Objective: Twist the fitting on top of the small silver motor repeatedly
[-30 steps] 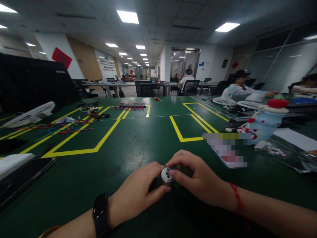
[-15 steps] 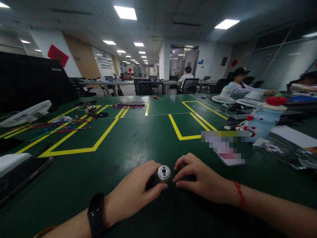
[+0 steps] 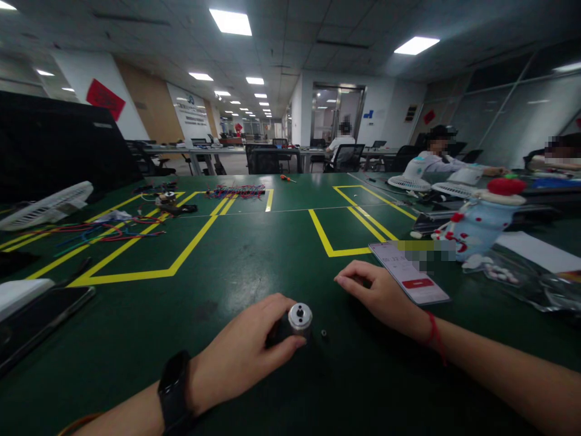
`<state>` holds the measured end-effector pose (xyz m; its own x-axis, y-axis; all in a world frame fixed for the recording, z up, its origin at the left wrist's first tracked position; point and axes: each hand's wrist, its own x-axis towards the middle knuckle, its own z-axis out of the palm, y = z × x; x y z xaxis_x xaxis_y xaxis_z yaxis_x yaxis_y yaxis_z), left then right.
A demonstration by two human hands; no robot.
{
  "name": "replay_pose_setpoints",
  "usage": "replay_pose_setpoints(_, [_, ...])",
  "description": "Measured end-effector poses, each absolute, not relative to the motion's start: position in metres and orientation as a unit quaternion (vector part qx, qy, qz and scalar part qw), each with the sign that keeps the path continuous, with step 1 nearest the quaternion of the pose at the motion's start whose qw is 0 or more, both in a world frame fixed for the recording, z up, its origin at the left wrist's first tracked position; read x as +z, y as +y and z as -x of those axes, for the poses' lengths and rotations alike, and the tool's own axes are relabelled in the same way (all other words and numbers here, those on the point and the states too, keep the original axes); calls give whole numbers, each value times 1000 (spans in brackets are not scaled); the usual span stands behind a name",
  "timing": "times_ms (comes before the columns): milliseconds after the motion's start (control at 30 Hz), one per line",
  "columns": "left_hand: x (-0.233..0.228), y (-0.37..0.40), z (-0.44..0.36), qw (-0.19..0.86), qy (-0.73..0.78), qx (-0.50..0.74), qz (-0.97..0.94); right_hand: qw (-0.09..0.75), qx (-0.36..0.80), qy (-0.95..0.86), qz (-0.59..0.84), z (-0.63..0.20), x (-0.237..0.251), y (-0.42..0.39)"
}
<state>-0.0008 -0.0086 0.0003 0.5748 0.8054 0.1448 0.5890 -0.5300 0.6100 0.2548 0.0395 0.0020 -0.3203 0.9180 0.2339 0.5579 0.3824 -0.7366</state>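
My left hand (image 3: 254, 339) is closed around the side of a small metal cylindrical motor (image 3: 300, 316), which stands upright on the green table. Its round silver end face points up, with a shaft in the middle and small holes beside it. Just right of the motor lies a tiny metal part (image 3: 324, 333), apart from both hands. My right hand (image 3: 379, 295) is farther forward and to the right, beside a phone (image 3: 415, 275) with a lit screen. Its fingers are curled with the tips together; whatever they hold, if anything, is hidden.
Bundles of coloured wires (image 3: 236, 192) and an orange screwdriver (image 3: 285, 178) lie farther back. Yellow tape (image 3: 190, 249) marks the table. At right stand a light blue bottle (image 3: 485, 227) and white fans (image 3: 410, 174); at left lies a dark phone (image 3: 49, 321). Other people sit beyond.
My right hand has moved away from the motor, forward and right towards the phone, and its fingers have drawn together. The tiny metal part now shows. My left hand stays on the motor.
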Motion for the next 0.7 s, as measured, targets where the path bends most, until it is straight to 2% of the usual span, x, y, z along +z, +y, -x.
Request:
replay_pose_setpoints(167, [0, -8, 1, 255, 412, 208, -850, 266, 248, -807, 465, -257, -2, 46])
replay_pose_setpoints(267, [-1, -8, 0, 255, 410, 208, -851, 230, 214, -867, 388, -253, 2, 36])
replay_pose_setpoints(400, [-1, -9, 0, 252, 413, 208, -850, 189, 232, -909, 290, -244, 7, 21])
replay_pose_setpoints(600, [0, -9, -1, 255, 406, 209, -852, 370, 273, -829, 318, -221, 15, 11])
replay_pose_setpoints(700, [-2, -9, -2, 255, 413, 208, -849, 371, 265, -832, 317, -212, 20, 10])
